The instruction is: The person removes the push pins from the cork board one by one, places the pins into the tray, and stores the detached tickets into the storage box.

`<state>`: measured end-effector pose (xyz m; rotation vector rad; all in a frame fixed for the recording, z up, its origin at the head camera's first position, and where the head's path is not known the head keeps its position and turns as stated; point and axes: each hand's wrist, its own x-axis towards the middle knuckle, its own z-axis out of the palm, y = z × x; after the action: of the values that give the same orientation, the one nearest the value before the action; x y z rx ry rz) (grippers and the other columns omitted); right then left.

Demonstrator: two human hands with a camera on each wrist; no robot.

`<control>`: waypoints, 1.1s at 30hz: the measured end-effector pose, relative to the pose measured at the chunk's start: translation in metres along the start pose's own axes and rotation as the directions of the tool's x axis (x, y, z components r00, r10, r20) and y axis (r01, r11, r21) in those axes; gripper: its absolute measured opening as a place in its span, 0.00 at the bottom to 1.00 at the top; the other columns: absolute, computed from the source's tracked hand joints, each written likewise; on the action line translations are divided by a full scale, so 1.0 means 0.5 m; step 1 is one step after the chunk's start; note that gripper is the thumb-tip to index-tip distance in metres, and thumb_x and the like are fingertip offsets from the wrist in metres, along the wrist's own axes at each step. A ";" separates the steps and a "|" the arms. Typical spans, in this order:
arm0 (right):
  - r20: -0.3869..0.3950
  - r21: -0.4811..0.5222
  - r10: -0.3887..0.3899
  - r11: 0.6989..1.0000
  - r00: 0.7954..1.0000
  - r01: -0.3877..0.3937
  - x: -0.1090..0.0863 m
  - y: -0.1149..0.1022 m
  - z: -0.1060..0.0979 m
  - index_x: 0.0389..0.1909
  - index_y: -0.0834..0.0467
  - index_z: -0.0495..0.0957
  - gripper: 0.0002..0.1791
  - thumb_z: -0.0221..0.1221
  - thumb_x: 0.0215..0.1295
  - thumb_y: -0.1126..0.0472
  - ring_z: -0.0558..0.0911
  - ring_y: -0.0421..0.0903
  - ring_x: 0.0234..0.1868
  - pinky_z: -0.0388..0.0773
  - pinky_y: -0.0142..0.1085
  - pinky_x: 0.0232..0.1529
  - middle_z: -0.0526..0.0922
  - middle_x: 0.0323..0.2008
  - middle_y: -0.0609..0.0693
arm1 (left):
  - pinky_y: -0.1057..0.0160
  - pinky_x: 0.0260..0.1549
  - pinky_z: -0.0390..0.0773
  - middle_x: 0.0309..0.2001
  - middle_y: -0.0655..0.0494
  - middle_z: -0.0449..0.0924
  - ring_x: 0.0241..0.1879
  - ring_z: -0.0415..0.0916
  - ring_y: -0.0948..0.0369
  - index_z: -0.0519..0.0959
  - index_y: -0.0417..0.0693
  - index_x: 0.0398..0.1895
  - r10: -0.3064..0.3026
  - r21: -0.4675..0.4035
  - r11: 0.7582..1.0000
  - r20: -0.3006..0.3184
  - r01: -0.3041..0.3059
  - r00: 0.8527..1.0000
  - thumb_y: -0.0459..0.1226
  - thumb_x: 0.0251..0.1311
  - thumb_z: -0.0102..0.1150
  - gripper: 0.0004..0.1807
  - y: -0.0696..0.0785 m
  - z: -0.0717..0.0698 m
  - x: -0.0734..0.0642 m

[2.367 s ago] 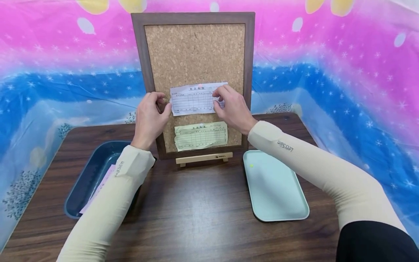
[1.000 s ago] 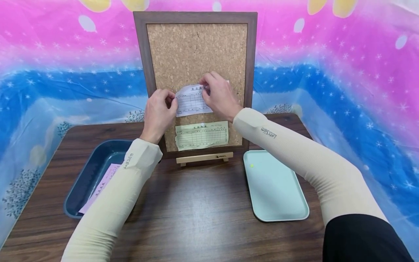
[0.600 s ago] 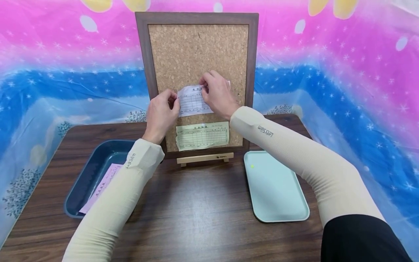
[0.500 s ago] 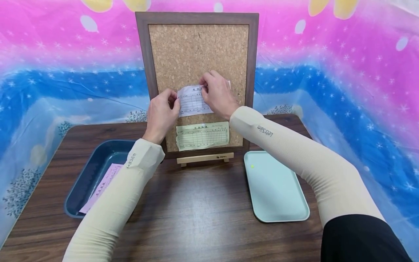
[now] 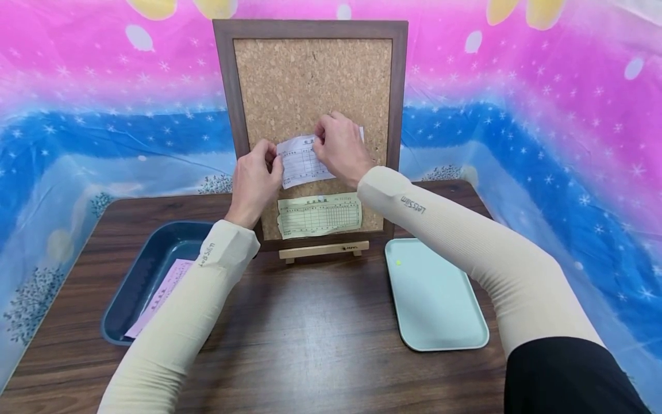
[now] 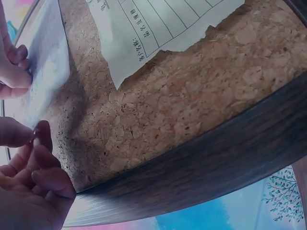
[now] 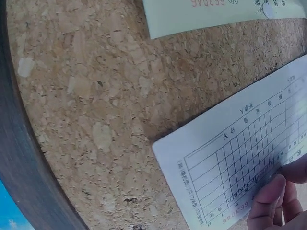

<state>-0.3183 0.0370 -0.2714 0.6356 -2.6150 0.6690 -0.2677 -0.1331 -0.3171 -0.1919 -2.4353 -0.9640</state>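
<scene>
A white receipt slip [image 5: 300,164] with a printed grid hangs on the cork board [image 5: 315,86], its left end standing off the cork. My left hand [image 5: 256,184] pinches the slip's left edge between thumb and forefinger. At the slip's top middle, my right hand [image 5: 342,148] has thumb and forefinger closed together, where a small thumbtack showed earlier; the fingers hide that spot now. In the right wrist view, the right hand's fingertips [image 7: 268,194] press close to the slip's red number. Below, a pale green receipt slip [image 5: 320,217] is held by a round white thumbtack [image 7: 268,10].
The framed board leans on a small wooden easel [image 5: 323,250] on the brown table [image 5: 310,322]. A dark blue tray [image 5: 121,305] at left holds a pink slip [image 5: 160,296]. At right lies a pale mint tray [image 5: 439,305] with a small yellow-green thing [image 5: 399,263].
My right hand has moved left from the white slip's right part to its top middle, covering the thumbtack. The left hand has shifted slightly right. Most recently, the slip's left end has tilted downward.
</scene>
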 end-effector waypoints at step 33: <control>0.019 0.125 -0.214 0.970 0.977 0.210 -0.042 0.040 -0.010 0.29 0.59 0.76 0.04 0.57 0.53 0.70 0.75 0.41 0.34 0.71 0.28 0.37 0.76 0.33 0.48 | 0.56 0.27 0.65 0.31 0.44 0.73 0.27 0.69 0.51 0.67 0.40 0.41 -0.066 -0.037 0.997 0.041 0.067 0.997 0.35 0.71 0.42 0.06 0.000 -0.005 -0.011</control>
<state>-0.3098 0.0624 -0.2839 0.9545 -2.5011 0.7606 -0.2621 -0.1345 -0.3183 -0.1453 -2.4746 -1.0459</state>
